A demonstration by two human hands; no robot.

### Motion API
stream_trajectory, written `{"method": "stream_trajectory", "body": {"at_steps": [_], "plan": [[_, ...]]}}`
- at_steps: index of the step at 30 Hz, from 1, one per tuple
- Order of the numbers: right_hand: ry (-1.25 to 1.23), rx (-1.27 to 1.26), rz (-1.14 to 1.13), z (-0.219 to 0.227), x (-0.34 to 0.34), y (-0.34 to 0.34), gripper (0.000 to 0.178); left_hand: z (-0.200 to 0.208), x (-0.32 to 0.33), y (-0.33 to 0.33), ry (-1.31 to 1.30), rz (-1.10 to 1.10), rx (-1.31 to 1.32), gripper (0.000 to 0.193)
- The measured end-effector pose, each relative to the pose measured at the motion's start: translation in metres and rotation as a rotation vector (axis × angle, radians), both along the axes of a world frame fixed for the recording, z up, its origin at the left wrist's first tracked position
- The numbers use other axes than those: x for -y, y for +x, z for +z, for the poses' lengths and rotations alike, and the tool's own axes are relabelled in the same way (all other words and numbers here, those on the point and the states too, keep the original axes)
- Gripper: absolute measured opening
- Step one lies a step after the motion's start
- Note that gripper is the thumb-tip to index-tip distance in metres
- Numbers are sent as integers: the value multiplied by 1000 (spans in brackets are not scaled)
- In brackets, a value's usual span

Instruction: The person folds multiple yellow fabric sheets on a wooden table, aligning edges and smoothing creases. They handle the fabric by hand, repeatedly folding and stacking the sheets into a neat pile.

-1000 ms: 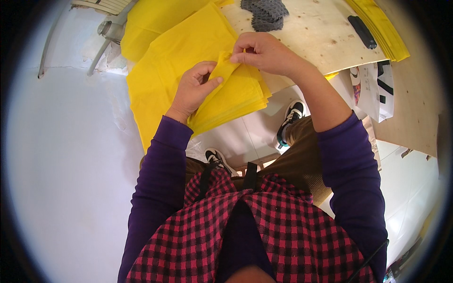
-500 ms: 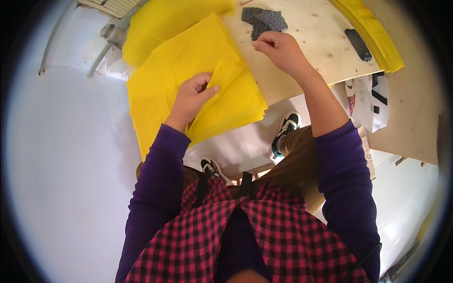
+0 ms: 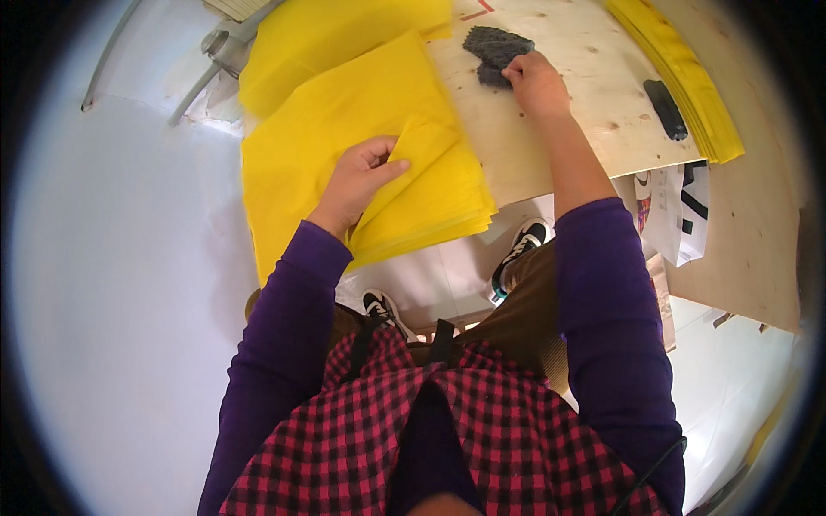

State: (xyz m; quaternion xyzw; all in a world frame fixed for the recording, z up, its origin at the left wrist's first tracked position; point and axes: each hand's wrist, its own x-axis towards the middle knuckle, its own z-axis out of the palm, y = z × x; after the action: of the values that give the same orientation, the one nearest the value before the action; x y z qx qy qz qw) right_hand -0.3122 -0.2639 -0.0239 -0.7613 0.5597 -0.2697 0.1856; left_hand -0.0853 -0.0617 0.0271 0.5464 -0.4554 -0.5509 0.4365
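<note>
My left hand point(image 3: 357, 179) is closed on the turned-up corner of a yellow fabric sheet point(image 3: 344, 112), its thumb on top of the fold. That sheet lies uppermost on a stack whose layered edges show at the lower right. To the right, my right hand point(image 3: 542, 84) has thumb and fingertips pinched together at the edge of a dark grey, bumpy-textured cloth point(image 3: 495, 47). The fingertips partly hide where they meet the cloth, which lies bunched on the plywood table point(image 3: 585, 112).
More yellow fabric point(image 3: 335, 39) lies behind the stack. At the table's right are a narrow folded yellow bundle point(image 3: 688, 86) and a small black roll-like object point(image 3: 665, 110). Below the table edge stands a white printed bag point(image 3: 680, 211). A white wall point(image 3: 129, 284) borders the left.
My right hand has moved from just in front of the grey cloth to its right edge. My left hand keeps hold of the yellow corner. The whole view has shifted slightly.
</note>
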Motion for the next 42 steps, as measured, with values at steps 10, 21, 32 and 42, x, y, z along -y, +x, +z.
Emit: {"method": "stream_trajectory", "body": {"at_steps": [10,21,32,42], "plan": [[-122,252,68,34,-36,-11,21,-6,2,3,-33,6,26,24],[422,290,907,42,-102,-6,22,-7,3,5,-39,-13,-9,25],[448,289,875,40,-101,0,7,-5,2,4,-72,-52,27,23],[301,326,847,47,-104,4,14,-12,1,-1,-169,-63,155,21]]}}
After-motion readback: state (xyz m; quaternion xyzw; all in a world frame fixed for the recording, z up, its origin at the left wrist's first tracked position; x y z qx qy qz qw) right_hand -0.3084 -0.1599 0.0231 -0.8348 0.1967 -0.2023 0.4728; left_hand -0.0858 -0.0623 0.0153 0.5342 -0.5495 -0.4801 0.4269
